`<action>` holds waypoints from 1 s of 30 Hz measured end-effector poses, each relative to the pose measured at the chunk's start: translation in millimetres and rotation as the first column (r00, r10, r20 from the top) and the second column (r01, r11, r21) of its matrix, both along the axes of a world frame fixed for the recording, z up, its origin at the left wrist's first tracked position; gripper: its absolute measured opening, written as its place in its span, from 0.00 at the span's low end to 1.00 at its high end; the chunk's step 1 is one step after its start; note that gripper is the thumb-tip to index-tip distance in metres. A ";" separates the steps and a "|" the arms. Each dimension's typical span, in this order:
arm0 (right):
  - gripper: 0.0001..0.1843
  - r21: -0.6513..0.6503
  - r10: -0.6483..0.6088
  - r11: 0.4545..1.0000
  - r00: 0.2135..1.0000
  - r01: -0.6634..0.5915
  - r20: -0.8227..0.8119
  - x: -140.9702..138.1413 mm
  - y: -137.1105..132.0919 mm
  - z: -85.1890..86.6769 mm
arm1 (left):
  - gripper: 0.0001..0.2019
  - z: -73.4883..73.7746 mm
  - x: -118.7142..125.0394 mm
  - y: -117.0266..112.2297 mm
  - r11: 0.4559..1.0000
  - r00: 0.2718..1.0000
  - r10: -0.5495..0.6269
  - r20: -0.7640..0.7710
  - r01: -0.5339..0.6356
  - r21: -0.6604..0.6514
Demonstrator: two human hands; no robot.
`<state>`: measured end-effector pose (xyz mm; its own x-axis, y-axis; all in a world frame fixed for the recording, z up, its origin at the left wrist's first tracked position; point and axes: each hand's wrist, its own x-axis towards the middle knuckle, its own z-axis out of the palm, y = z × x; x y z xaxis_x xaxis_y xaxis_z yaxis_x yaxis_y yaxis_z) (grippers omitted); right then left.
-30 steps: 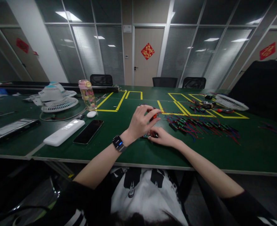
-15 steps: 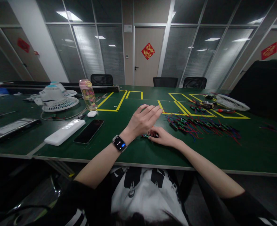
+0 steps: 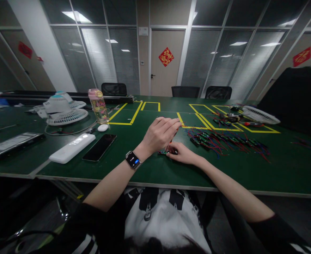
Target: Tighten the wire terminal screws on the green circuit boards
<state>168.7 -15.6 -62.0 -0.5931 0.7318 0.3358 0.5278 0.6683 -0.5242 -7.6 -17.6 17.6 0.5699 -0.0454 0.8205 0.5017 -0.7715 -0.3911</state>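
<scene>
Head cam: hands [image 3: 159,135] over green table [image 3: 277,169] w/ yellow tape [image 3: 135,113], glass-walled office [image 3: 219,60].

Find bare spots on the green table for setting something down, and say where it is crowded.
Bare: between the phone and the left hand; the near strip below the wired boards; inside the yellow tape box. Crowded: those boards, and around the fan.
</scene>
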 end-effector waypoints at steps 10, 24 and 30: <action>0.02 0.007 -0.010 1.000 1.000 0.010 -0.006 -0.2 -0.3 -1.0 | 0.13 -2.2 -0.2 0.5 1.000 1.000 0.013 0.016 -0.013 -0.015; 0.04 -0.024 -0.002 1.000 1.000 0.002 0.004 -0.3 -3.3 5.1 | 0.12 -6.4 3.0 1.6 0.901 0.957 -0.110 0.267 0.209 -0.379; 0.04 -0.046 0.009 0.999 1.000 -0.009 0.002 1.3 -1.9 3.0 | 0.14 -1.5 2.2 1.3 0.670 0.877 -0.193 0.440 0.446 -0.594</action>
<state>170.0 -17.5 -59.0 -0.6003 0.7412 0.3006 0.5230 0.6481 -0.5536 -5.3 -16.3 16.1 0.3322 0.4480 0.8301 0.1665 -0.8940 0.4159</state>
